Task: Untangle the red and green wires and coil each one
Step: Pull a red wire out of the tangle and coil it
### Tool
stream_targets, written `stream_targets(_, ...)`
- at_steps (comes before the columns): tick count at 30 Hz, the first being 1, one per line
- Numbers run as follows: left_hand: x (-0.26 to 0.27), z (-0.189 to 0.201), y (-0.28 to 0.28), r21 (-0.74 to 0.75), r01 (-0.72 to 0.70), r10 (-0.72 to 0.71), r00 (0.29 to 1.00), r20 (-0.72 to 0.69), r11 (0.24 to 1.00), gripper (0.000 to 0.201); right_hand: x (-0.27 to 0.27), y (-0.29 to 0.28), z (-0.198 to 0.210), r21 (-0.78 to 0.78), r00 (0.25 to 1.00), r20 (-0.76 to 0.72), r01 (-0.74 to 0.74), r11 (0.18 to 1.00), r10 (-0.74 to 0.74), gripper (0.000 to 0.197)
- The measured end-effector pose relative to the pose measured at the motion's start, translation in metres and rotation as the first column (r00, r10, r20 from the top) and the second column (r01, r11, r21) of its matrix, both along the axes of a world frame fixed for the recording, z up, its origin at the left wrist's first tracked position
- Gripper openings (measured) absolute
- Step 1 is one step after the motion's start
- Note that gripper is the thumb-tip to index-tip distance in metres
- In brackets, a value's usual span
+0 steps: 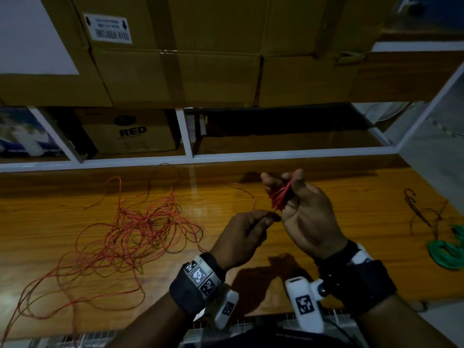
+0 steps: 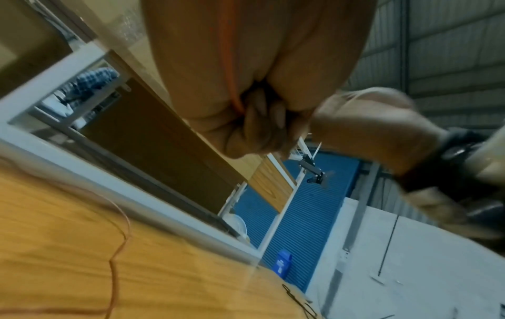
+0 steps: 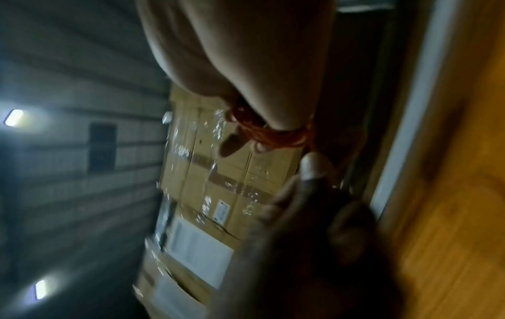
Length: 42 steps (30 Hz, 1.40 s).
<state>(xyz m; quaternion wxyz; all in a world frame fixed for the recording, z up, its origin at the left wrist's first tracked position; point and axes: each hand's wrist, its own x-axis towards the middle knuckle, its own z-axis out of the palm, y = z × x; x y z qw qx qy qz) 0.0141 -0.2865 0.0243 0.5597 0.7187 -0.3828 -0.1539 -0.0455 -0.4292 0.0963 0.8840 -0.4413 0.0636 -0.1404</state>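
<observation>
One box (image 1: 130, 131) reads "RED". Right hand (image 1: 305, 212) grips red wire (image 1: 130, 234) bundle; left hand (image 1: 241, 237) pinches its strand. One green coil (image 1: 447, 249).

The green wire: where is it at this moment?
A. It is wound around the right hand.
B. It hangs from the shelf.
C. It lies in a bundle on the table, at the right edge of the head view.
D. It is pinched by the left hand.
C: the green wire lies bundled on the table, apart from both hands; the right hand holds red wire loops.
</observation>
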Motion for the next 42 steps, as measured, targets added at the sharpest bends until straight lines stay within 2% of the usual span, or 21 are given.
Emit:
stream_targets(1,-0.001,0.001,0.002,0.050,0.004,-0.006,1.000,0.022,0.999,0.025,0.002,0.003,-0.007,-0.281,0.995,-0.045,0.075,0.957,-0.092,0.032)
stream_targets(2,-0.001,0.003,0.004,0.110,0.009,-0.016,0.998,0.063,0.994,0.028,0.004,0.006,-0.016,-0.567,0.981,-0.072,0.107,0.817,-0.179,0.036)
stream_targets(3,-0.001,0.008,0.006,0.180,0.015,-0.037,0.992,0.118,0.984,0.028,0.005,0.008,-0.026,-0.770,0.968,-0.081,0.091,0.632,-0.239,0.036)
stream_targets(5,-0.001,0.016,0.011,0.304,0.010,-0.078,0.974,0.213,0.953,0.022,0.008,0.007,-0.039,-0.944,0.959,-0.093,0.001,0.330,-0.269,0.030)
stream_targets(7,0.000,0.020,0.019,0.369,-0.014,-0.083,0.965,0.247,0.929,0.020,0.008,0.007,-0.041,-0.983,0.964,-0.136,-0.103,0.150,-0.228,0.026)
stream_targets(9,0.004,0.023,0.027,0.399,0.013,-0.108,0.970,0.217,0.917,0.023,0.007,0.009,-0.035,-0.974,0.954,-0.228,-0.225,0.040,-0.192,0.023)
stream_targets(11,0.008,0.026,0.035,0.377,0.123,-0.156,0.986,0.061,0.918,0.024,0.008,0.011,-0.032,-0.952,0.934,-0.292,-0.304,-0.030,-0.204,0.020)
stream_targets(14,0.009,0.028,0.046,0.297,0.205,-0.164,0.974,-0.157,0.933,0.028,0.010,0.000,-0.028,-0.957,0.934,-0.266,-0.286,-0.052,-0.238,0.013)
stream_targets(17,0.009,0.023,0.053,0.206,0.180,-0.124,0.958,-0.259,0.962,0.024,0.010,-0.021,-0.028,-0.964,0.951,-0.228,-0.251,-0.089,-0.206,0.017)
stream_targets(19,0.012,0.022,0.052,0.018,0.055,-0.042,0.894,-0.446,0.998,0.021,0.009,-0.030,-0.032,-0.960,0.963,-0.226,-0.246,-0.138,-0.146,0.020)
stream_targets(22,0.018,0.033,0.047,-0.208,-0.103,-0.063,0.745,-0.664,0.973,0.034,0.006,-0.032,-0.041,-0.956,0.957,-0.289,-0.288,-0.056,0.009,0.039)
stream_targets(24,0.023,0.039,0.044,-0.293,-0.066,-0.164,0.703,-0.692,0.954,0.049,0.003,-0.027,-0.040,-0.937,0.932,-0.348,-0.349,-0.004,0.103,0.043)
stream_targets(26,0.025,0.045,0.040,-0.314,-0.017,-0.200,0.739,-0.644,0.949,0.045,-0.002,-0.021,-0.035,-0.898,0.893,-0.404,-0.429,0.100,0.198,0.044)
stream_targets(28,0.029,0.048,0.035,-0.245,-0.035,-0.110,0.826,-0.553,0.969,0.030,-0.008,-0.015,-0.030,-0.832,0.855,-0.423,-0.497,0.247,0.299,0.046)
stream_targets(30,0.035,0.048,0.028,-0.154,-0.099,0.011,0.871,-0.491,0.983,0.026,-0.014,-0.011,-0.027,-0.743,0.817,-0.434,-0.564,0.362,0.380,0.048)
stream_targets(32,0.039,0.048,0.020,-0.095,-0.124,0.068,0.890,-0.450,0.988,0.022,-0.017,-0.010,-0.023,-0.686,0.776,-0.423,-0.612,0.394,0.469,0.049)
stream_targets(34,0.037,0.048,0.013,-0.064,-0.085,0.055,0.925,-0.376,0.994,0.013,-0.019,-0.010,-0.019,-0.645,0.722,-0.379,-0.654,0.394,0.578,0.043)
stream_targets(35,0.033,0.048,0.010,-0.065,-0.048,0.023,0.939,-0.343,0.997,0.020,-0.021,-0.011,-0.017,-0.608,0.700,-0.345,-0.674,0.420,0.625,0.040)
stream_targets(37,0.029,0.045,0.005,-0.079,0.030,-0.055,0.938,-0.341,0.996,0.039,-0.023,-0.014,-0.013,-0.501,0.685,-0.277,-0.701,0.507,0.674,0.037)
stream_targets(39,0.025,0.042,0.004,-0.135,0.072,-0.117,0.927,-0.356,0.988,0.037,-0.025,-0.019,-0.011,-0.399,0.688,-0.219,-0.710,0.580,0.692,0.037)
stream_targets(42,0.019,0.042,0.003,-0.258,0.139,-0.251,0.843,-0.476,0.956,0.043,-0.024,-0.033,-0.011,-0.241,0.723,-0.107,-0.685,0.688,0.683,0.036)
